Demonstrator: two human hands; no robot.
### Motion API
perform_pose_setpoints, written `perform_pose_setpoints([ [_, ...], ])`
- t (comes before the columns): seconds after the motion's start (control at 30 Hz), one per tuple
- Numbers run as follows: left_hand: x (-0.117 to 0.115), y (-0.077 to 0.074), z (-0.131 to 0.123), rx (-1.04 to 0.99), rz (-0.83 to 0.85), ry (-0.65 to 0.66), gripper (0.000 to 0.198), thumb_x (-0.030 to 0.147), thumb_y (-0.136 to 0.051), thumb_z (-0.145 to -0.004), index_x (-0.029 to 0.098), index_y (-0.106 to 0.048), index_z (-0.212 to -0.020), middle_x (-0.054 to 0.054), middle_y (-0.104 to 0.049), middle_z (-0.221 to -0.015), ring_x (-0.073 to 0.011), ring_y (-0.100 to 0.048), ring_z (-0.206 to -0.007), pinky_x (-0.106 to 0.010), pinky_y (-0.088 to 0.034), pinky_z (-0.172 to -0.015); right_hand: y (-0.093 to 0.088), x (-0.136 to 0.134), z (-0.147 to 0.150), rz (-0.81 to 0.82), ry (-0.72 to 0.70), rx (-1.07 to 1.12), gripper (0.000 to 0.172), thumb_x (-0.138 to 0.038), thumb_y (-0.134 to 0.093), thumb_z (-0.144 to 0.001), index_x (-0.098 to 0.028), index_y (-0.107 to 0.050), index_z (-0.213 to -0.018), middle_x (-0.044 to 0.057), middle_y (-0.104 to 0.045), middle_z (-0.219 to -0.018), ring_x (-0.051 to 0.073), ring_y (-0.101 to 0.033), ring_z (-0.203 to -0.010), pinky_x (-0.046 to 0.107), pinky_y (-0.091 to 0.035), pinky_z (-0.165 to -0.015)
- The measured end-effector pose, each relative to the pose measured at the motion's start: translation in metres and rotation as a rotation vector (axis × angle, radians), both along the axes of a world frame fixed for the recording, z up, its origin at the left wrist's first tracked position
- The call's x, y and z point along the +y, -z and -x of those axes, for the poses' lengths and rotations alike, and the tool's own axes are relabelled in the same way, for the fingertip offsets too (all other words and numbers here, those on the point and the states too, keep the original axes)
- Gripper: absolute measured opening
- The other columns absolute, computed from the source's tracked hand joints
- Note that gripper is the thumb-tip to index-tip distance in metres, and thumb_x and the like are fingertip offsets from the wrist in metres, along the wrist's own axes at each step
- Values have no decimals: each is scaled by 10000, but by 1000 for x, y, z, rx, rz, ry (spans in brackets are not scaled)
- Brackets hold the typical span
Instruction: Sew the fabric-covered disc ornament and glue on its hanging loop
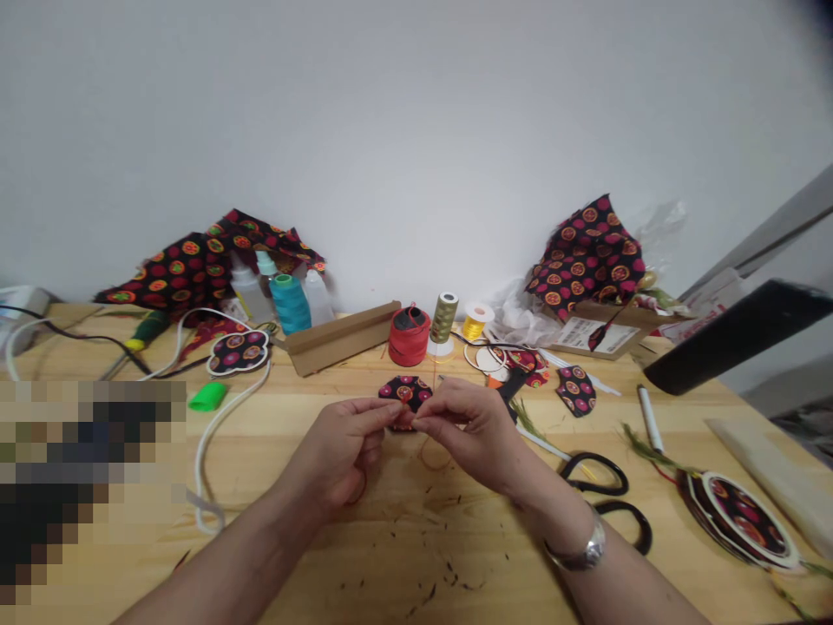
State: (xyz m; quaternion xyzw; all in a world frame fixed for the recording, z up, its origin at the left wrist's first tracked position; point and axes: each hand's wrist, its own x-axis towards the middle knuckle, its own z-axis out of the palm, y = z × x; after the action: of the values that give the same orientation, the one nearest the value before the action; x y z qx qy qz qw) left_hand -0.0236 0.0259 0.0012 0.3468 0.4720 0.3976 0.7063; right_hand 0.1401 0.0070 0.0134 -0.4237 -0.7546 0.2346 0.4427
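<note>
My left hand (pixel 351 438) and my right hand (pixel 474 431) meet at the fingertips over the middle of the wooden table. Both are closed in a pinch on a fine thread (pixel 429 458), which hangs in a thin loop between them; another bit curls below the left palm. A small red spot shows by the left fingertips, too small to make out. Just behind the fingers is a dark patterned fabric piece (pixel 404 386), partly hidden by them. My right wrist wears a silver bracelet. Black-handled scissors (pixel 595 473) lie beside the right forearm.
Along the back stand a red ribbon roll (pixel 409 337), a gold thread spool (pixel 445 318), a yellow spool (pixel 478 321), a cardboard tray (pixel 344 337) and a teal thread cone (pixel 291 304). A white cord (pixel 203 443) lies left; a flower-shaped patterned piece (pixel 238 352) is behind it.
</note>
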Motion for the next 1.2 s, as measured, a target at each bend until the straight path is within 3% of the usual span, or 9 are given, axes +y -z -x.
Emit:
perform_pose_setpoints([
  [0.2,-1,-4,-1,-8,40,29,170,238,-732,-544,85,-684,-602,67,-426,-373,-9,-183,-346,-178,-81,-346,2,1,1,8,13,-50,99,-100,-618,-758,-157,-680,-705,4,-592,-655,96,-538,-621,204,-416,-591],
  [0.33,-2,-5,-1,6,50,68,138,223,-701,-585,93,-701,-634,-22,-627,-540,-1,-193,-355,-176,-90,-348,8,2,1,12,35,-51,131,-101,-588,-782,-170,-672,-709,8,-613,-679,105,-554,-654,215,-426,-627],
  [0.47,-3,-5,0,28,43,94,136,240,-684,-611,110,-711,-640,-66,-690,-660,-1,-196,-356,-178,-97,-344,12,4,0,-16,89,-45,115,-128,-589,-784,-174,-654,-701,6,-594,-667,110,-543,-640,224,-419,-605],
  [0.77,-4,-3,-1,43,31,106,199,299,-732,-580,110,-705,-639,-19,-628,-551,-4,-189,-337,-195,-82,-341,13,4,1,-32,120,-54,115,-154,-581,-792,-181,-639,-696,5,-575,-655,116,-534,-624,234,-421,-593],
  [1.03,-3,0,-1,95,-44,119,240,358,-693,-636,122,-663,-605,87,-370,-360,-25,-193,-314,-202,-71,-348,10,2,1,-52,91,-104,82,-136,-584,-786,-181,-642,-751,11,-592,-696,117,-539,-656,230,-419,-609],
  [1.2,-5,-2,-2,183,-134,74,196,315,-689,-635,140,-639,-564,76,-404,-392,-41,-219,-341,-208,-109,-366,6,1,-5,-88,27,-183,122,-112,-548,-808,-181,-618,-880,30,-591,-798,129,-539,-739,235,-421,-656],
])
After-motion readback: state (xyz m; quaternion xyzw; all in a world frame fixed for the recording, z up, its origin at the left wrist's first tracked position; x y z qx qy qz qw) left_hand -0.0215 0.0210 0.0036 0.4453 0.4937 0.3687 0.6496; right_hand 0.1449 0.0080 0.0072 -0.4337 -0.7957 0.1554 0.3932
